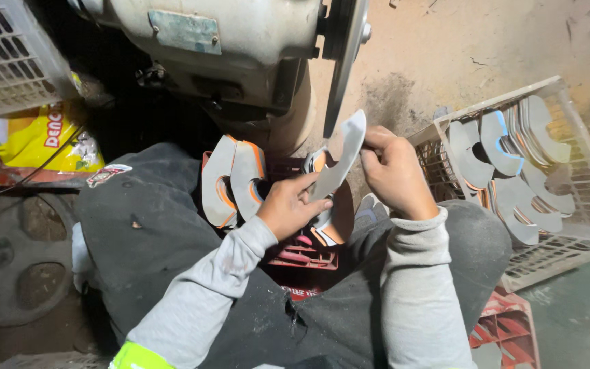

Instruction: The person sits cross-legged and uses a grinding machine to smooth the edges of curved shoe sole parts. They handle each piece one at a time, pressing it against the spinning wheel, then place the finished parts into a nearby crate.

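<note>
Both hands hold one grey curved flat piece (343, 154) up against the edge of a thin grinding wheel (344, 61) on a bench motor (227, 48). My left hand (288, 205) grips the piece's lower end. My right hand (394, 174) pinches its upper part from the right. Below my hands a red crate (302, 256) between my knees holds similar curved pieces with orange edges (233, 179).
A white plastic crate (585, 164) at the right holds several grey curved pieces, some with blue edges. A yellow bag (32, 143) and a white basket (5, 55) sit at the upper left. Another red crate (510, 328) lies at the lower right. My dark trouser legs fill the centre.
</note>
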